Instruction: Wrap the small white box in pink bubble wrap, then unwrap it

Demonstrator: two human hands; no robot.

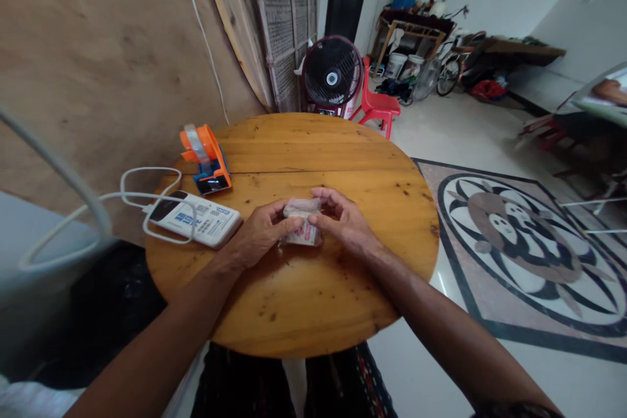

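Just above the middle of the round wooden table [313,307], both hands hold a small flat packet [304,235] in clear plastic, with pink or red print on a white face. My left hand [264,225] grips its left side, the thumb lying on the front. On the right side, my right hand [343,219] is closed with its thumb on the front and its fingers curled behind. The fingers hide the packet's side edges. Its top looks like loose, crumpled plastic.
To the left lies a white power bank [196,219] with a looping white cable [132,196]. Behind it stands an orange tape dispenser [208,157]. A black fan [333,72] and a red chair [377,101] are beyond the table. A person's arm [612,88] shows at far right.
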